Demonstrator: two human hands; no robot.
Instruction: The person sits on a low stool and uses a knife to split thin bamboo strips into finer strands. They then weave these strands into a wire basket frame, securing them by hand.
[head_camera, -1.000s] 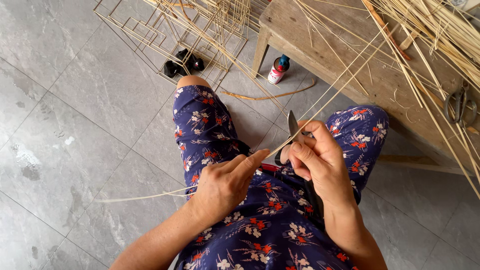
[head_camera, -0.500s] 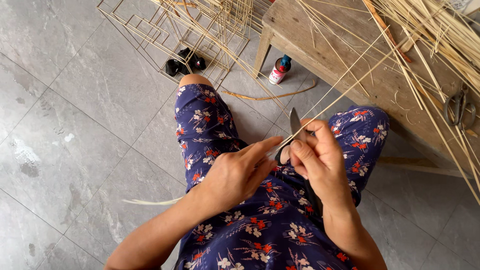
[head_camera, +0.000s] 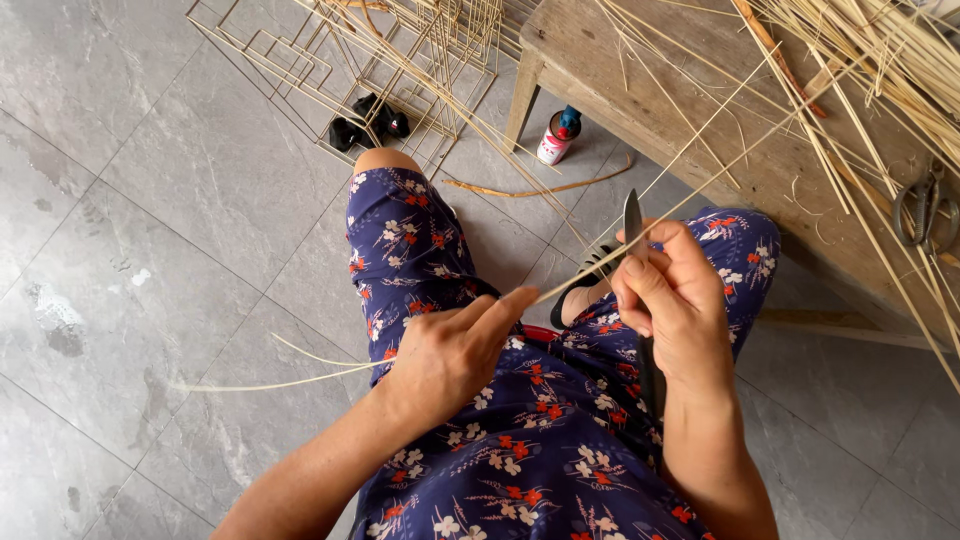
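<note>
I sit in blue flowered trousers. My left hand (head_camera: 455, 350) pinches a thin pale bamboo strip (head_camera: 620, 245) that runs from my lap up toward the wooden bench (head_camera: 700, 110). Its loose tail (head_camera: 270, 382) trails left over the floor. My right hand (head_camera: 675, 295) grips a dark knife (head_camera: 632, 215), blade pointing up, pressed against the strip just right of my left fingertips.
A bundle of pale strips (head_camera: 880, 60) lies across the bench, with metal shears (head_camera: 925, 210) at its right. A strip-frame lattice (head_camera: 340, 50) lies on the grey tiles beyond my knee, next to black cloth (head_camera: 370, 122) and a small can (head_camera: 555, 140).
My left hand has slid up along the strip toward the knife, and the tail on the floor has followed to the right. The right hand holds its place.
</note>
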